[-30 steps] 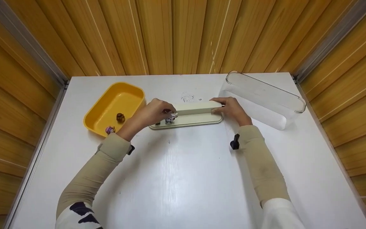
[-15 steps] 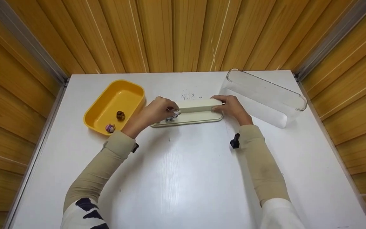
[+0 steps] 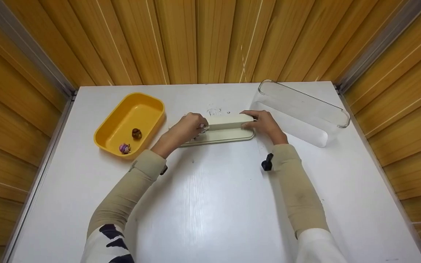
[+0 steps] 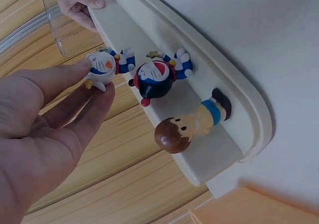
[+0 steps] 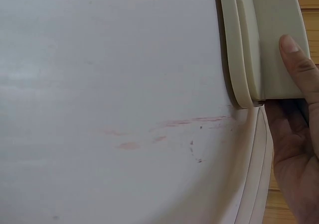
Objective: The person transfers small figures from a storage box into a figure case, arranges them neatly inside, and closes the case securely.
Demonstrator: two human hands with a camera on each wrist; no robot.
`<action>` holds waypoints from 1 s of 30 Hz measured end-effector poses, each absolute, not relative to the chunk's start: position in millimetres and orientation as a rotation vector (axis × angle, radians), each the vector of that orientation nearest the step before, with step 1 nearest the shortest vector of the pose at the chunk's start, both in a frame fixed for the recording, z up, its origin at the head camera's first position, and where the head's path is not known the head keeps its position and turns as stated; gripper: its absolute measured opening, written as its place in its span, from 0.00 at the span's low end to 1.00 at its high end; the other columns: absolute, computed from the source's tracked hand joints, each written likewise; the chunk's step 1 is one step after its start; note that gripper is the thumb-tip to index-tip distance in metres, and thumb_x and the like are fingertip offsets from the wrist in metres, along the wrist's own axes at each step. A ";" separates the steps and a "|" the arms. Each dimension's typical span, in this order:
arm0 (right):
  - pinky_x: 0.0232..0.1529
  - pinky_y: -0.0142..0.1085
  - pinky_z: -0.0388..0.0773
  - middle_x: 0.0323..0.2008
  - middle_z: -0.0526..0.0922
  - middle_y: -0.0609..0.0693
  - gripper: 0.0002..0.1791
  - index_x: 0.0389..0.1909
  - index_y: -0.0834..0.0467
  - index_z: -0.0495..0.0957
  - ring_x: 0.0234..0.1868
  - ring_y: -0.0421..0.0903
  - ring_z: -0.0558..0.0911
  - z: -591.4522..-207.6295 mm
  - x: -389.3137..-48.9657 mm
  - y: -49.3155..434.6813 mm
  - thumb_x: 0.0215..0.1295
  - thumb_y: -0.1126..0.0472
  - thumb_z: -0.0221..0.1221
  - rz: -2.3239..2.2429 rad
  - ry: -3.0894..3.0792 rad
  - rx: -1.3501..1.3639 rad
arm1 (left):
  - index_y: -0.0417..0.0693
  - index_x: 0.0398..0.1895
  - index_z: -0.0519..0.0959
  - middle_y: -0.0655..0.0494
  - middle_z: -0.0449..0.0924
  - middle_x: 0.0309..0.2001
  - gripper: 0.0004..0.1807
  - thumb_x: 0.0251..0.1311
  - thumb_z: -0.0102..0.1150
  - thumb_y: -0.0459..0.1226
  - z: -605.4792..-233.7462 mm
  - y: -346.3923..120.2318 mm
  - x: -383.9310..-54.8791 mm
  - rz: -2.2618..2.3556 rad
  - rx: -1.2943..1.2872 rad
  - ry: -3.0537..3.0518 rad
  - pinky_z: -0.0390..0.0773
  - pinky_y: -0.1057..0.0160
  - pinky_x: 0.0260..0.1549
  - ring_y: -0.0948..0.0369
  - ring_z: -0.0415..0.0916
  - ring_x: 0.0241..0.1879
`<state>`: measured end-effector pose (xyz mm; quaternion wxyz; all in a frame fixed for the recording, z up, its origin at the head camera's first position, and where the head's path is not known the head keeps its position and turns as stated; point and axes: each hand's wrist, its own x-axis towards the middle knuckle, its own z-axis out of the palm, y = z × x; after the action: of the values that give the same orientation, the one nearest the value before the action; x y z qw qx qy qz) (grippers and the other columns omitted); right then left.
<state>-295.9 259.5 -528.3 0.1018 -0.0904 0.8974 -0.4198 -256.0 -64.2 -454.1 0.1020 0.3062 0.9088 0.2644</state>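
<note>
My left hand point(image 3: 184, 130) pinches a small blue-and-white cat figurine with a white hood point(image 4: 102, 67) between thumb and fingertips, over the lower step of a cream stepped display base point(image 3: 228, 134). Beside it on that step, in the left wrist view, stand a blue-and-white cat figurine with a black hat point(image 4: 153, 77) and a brown-haired boy figurine in blue shorts point(image 4: 192, 124). The left hand mostly hides these in the head view. My right hand point(image 3: 268, 125) grips the base's right end, thumb point(image 5: 294, 52) on the raised step's front and fingers behind.
A yellow tray point(image 3: 102, 126) at the left holds a brown figurine point(image 3: 136, 133) and a purple-and-pink figurine point(image 3: 124, 148). To the right rear lies a long clear cover point(image 3: 302, 106) on the white table point(image 3: 210, 204). Wood-patterned walls stand behind and at both sides.
My left hand has moved a little to the right along the base, the hooded figurine still pinched. The right hand keeps its grip on the base's end.
</note>
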 end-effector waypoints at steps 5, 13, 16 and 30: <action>0.67 0.45 0.70 0.63 0.81 0.52 0.30 0.61 0.52 0.83 0.64 0.50 0.76 -528.0 -295.2 259.5 0.54 0.55 0.74 -1.261 2.644 -0.270 | 0.36 0.49 0.86 0.43 0.85 0.48 0.13 0.63 0.61 0.22 -461.5 -57.6 -258.5 0.704 0.901 2.721 0.83 0.57 0.47 0.53 0.82 0.47; 0.69 0.45 0.68 0.63 0.80 0.52 0.30 0.61 0.52 0.82 0.66 0.50 0.75 -525.7 -295.4 258.3 0.55 0.57 0.74 -1.271 2.626 -0.239 | 0.34 0.41 0.87 0.43 0.88 0.41 0.12 0.60 0.59 0.18 -471.8 -52.8 -262.3 0.606 1.114 2.807 0.85 0.57 0.40 0.53 0.84 0.40; 0.70 0.45 0.68 0.64 0.80 0.52 0.30 0.62 0.52 0.82 0.66 0.50 0.75 -525.5 -295.1 258.5 0.55 0.56 0.74 -1.270 2.618 -0.232 | 0.34 0.41 0.88 0.42 0.88 0.41 0.12 0.60 0.59 0.18 -473.1 -52.6 -261.5 0.582 1.131 2.820 0.85 0.58 0.41 0.52 0.85 0.41; 0.68 0.45 0.69 0.63 0.80 0.52 0.30 0.61 0.51 0.82 0.65 0.50 0.76 -527.1 -296.7 259.2 0.55 0.56 0.74 -1.259 2.629 -0.237 | 0.37 0.43 0.87 0.44 0.85 0.42 0.10 0.68 0.57 0.24 -474.8 -48.9 -258.1 0.472 1.026 2.820 0.84 0.58 0.38 0.54 0.83 0.39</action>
<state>-296.7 259.2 -527.1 0.1085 -0.0805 0.8936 -0.4280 -258.1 -48.9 -474.8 0.0521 0.3372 0.9271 0.1551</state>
